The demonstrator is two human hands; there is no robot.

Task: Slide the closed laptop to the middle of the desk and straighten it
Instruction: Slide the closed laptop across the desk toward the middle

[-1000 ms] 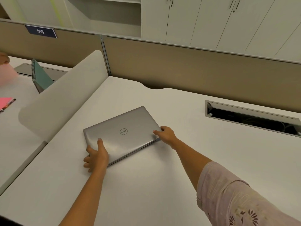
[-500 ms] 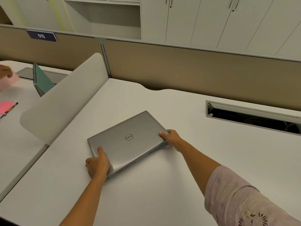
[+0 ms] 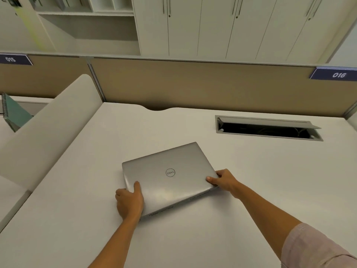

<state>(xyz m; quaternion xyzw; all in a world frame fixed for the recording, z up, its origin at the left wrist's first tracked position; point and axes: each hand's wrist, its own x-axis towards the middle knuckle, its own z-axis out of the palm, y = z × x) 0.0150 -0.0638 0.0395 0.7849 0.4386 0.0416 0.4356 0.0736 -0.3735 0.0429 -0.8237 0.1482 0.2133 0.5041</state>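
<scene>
A closed silver laptop [image 3: 170, 176] with a round logo lies flat on the white desk [image 3: 251, 190], near its middle and turned at an angle, its far right corner pointing away. My left hand [image 3: 129, 203] grips its near left corner, thumb on the lid. My right hand [image 3: 224, 179] holds the right corner, thumb on top and fingers at the edge.
A curved white divider [image 3: 48, 128] borders the desk on the left, with a green spiral notebook [image 3: 13, 113] beyond it. An open cable slot [image 3: 266, 128] sits at the back right. A tan partition [image 3: 193, 84] runs along the back.
The laptop has slid to the right, away from the divider and toward the desk's middle, with both hands still on its corners. The view has swung right too.
</scene>
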